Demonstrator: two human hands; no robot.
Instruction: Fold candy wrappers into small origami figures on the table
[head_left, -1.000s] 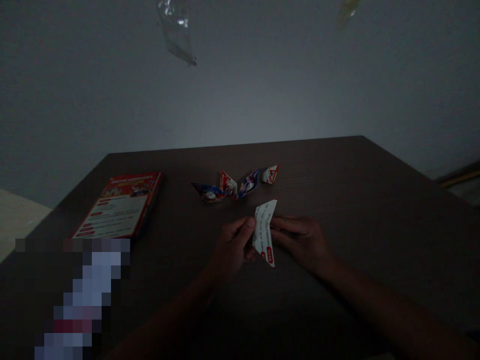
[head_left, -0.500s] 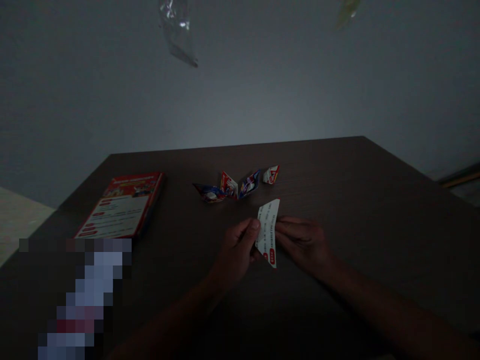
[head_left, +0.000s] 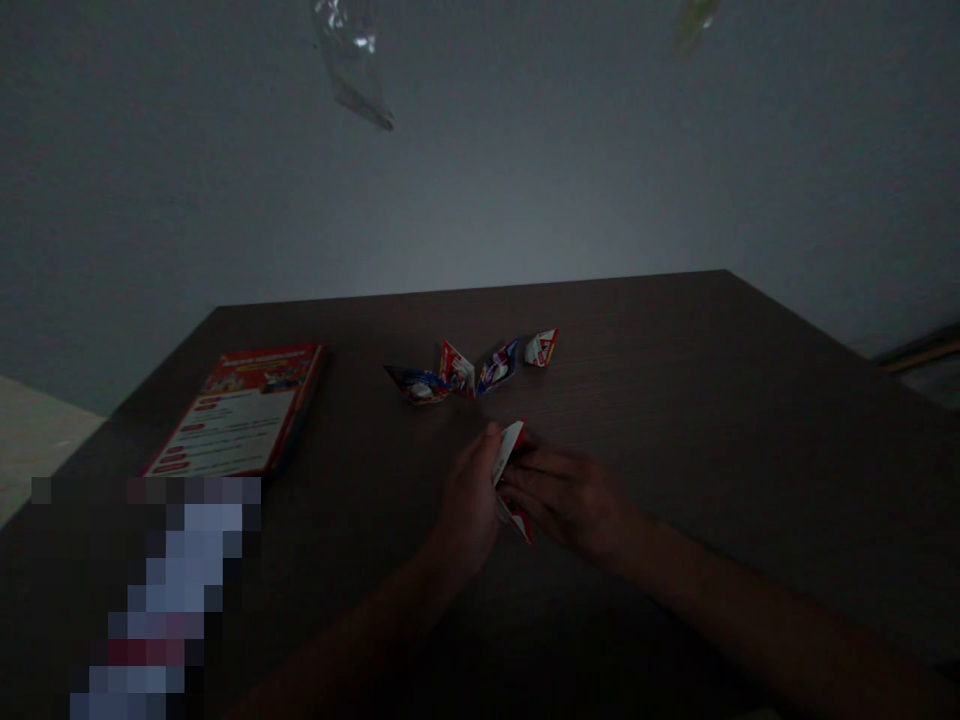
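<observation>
Between my two hands is a folded piece of printed paper [head_left: 510,447], white with red edges, its points showing above and below my fingers. My left hand [head_left: 469,495] grips its left side, with the thumb up along the paper. The fingers of my right hand [head_left: 566,495] press together on its right face and cover the middle. Just beyond my hands lie several small folded paper pieces: a dark blue one [head_left: 420,387], a red one [head_left: 458,368], a blue one [head_left: 498,366] and a white-and-red one [head_left: 541,348].
A stack of red-and-white printed sheets or booklets [head_left: 240,415] lies on the left of the dark table [head_left: 637,330]. A blurred-out patch hides the lower left. Clear plastic [head_left: 356,65] hangs on the wall behind the table.
The folded paper has turned so that its printed face no longer shows broadly. My right hand has moved left and now covers its middle. The pieces on the table stay put.
</observation>
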